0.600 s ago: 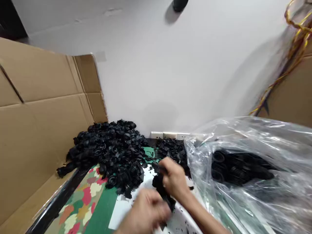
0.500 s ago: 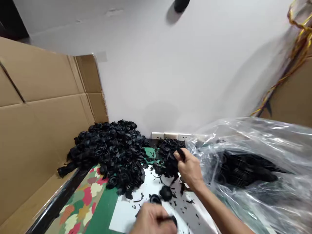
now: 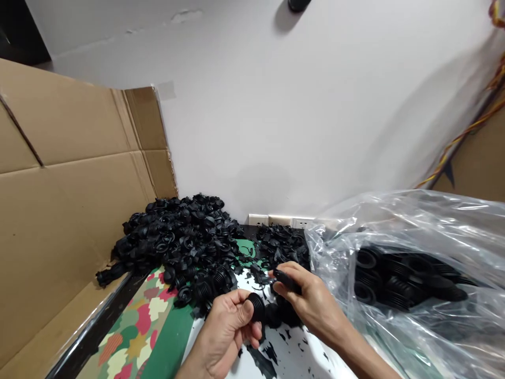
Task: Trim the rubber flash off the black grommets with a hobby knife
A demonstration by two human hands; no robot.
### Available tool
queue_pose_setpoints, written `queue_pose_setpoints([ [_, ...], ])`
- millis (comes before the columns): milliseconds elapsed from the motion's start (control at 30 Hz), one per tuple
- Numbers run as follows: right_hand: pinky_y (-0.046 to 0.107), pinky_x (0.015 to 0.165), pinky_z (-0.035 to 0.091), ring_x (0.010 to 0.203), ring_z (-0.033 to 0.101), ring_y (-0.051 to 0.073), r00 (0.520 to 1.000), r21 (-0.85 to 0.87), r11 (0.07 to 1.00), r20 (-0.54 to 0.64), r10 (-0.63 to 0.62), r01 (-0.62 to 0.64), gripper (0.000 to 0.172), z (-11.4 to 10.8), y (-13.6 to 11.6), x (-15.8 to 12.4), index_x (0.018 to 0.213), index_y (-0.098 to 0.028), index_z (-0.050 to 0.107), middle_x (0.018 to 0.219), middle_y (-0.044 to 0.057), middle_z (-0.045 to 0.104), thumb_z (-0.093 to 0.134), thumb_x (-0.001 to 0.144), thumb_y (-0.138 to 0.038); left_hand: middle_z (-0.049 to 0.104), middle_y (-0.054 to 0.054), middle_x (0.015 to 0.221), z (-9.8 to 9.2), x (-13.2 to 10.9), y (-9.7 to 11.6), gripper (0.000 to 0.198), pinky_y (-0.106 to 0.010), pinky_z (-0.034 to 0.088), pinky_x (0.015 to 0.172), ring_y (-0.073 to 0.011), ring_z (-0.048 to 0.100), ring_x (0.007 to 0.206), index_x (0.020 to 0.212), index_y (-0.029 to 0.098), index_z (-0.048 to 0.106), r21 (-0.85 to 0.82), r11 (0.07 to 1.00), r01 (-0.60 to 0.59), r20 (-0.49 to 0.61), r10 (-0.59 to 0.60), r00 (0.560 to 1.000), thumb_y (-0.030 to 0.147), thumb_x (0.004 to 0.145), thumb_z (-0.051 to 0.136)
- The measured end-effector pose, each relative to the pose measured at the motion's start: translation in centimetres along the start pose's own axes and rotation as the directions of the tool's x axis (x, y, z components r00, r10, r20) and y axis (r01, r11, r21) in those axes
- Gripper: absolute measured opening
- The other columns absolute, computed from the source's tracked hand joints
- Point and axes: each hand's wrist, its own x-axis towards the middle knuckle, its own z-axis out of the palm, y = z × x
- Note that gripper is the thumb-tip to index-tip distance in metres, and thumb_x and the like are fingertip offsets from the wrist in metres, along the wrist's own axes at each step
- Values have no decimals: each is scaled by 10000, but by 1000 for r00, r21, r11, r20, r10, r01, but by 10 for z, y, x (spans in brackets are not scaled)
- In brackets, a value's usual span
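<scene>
Ribbed black part point(image 3: 257, 307) sits, in the head view, in the left hand point(image 3: 226, 329), pinched between thumb and fingers above a white sheet point(image 3: 311, 363). The right hand point(image 3: 313, 297) grips a slim dark object point(image 3: 287, 281), possibly a tool. A black pile point(image 3: 185, 237) fills the surface's point(image 3: 169, 337) back left corner; scraps point(image 3: 282, 243) line the back edge. A weak pinch could drop the part among scraps; if the object is sharp, a slip could nick the left hand.
</scene>
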Motion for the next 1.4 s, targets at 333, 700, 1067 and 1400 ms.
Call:
queue_pose_setpoints([
  [333, 244, 502, 410, 567, 568, 156, 939, -97, 935, 81, -334, 341, 279, 15, -21, -18, 768, -154, 650, 681, 47, 591, 418, 698, -17, 520, 27, 464, 0, 3, -2, 471, -142, 294, 307, -34, 414, 324, 655, 87, 658, 84, 996, 23, -46, -19, 999, 472, 460, 847],
  [700, 247, 412, 292, 472, 529, 149, 871, -478, 730, 217, -442, 489, 229, 22, -9, -25, 733, -189, 549, 671, 14, 568, 455, 651, 3, 489, 24, 402, -3, 3, -7, 436, -171, 212, 310, -49, 375, 325, 558, 104, 612, 143, 989, 33, -41, -27, 999, 492, 527, 810],
  [1067, 234, 526, 453, 574, 573, 144, 930, -216, 910, -20, -366, 354, 206, 8, -3, -26, 774, -195, 543, 674, 20, 583, 387, 825, -72, 469, 32, 397, 4, -3, 10, 465, -160, 197, 300, -28, 355, 291, 539, 113, 570, 182, 983, 16, -57, -6, 998, 524, 544, 789],
  [1400, 234, 424, 327, 467, 507, 131, 828, -453, 711, 123, -548, 538, 273, 17, -17, -29, 726, -168, 596, 622, 30, 569, 374, 797, -25, 436, 55, 366, 8, 0, 7, 471, -159, 183, 291, -36, 353, 289, 506, 126, 558, 283, 959, -9, -125, 46, 991, 528, 501, 803],
])
